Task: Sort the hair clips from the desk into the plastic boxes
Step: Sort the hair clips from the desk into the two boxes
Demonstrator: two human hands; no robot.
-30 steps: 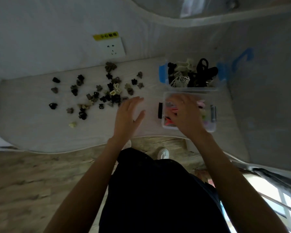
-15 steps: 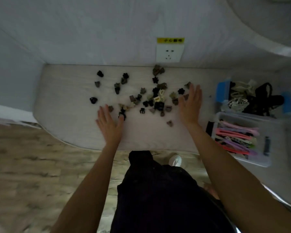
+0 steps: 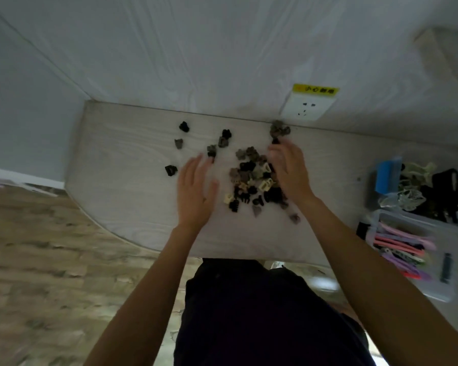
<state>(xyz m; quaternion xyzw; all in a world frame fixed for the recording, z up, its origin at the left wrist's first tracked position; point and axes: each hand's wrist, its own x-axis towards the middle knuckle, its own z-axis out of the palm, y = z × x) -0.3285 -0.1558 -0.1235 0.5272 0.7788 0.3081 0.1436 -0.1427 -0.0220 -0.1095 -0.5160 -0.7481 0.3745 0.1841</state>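
Note:
Several small claw hair clips, black, grey and cream, lie bunched in a pile (image 3: 254,180) on the pale desk (image 3: 122,186). My left hand (image 3: 196,191) rests flat with straight fingers just left of the pile. My right hand (image 3: 288,170) stands on its edge against the pile's right side, fingers straight. A few stray clips (image 3: 171,170) lie further left and near the back wall. At the right stand two plastic boxes: a far one (image 3: 386,175) with black and pale clips, a near one (image 3: 444,291) with long pink and purple clips.
A wall socket (image 3: 308,107) with a yellow label sits behind the desk. The desk's curved front edge runs below my wrists, with wooden floor (image 3: 50,260) to the left. A grey clump of clips (image 3: 279,129) lies under the socket.
Both hands have moved toward each other and swept the scattered clips into a tighter pile between them. My view has shifted left, so the boxes sit nearer the right edge.

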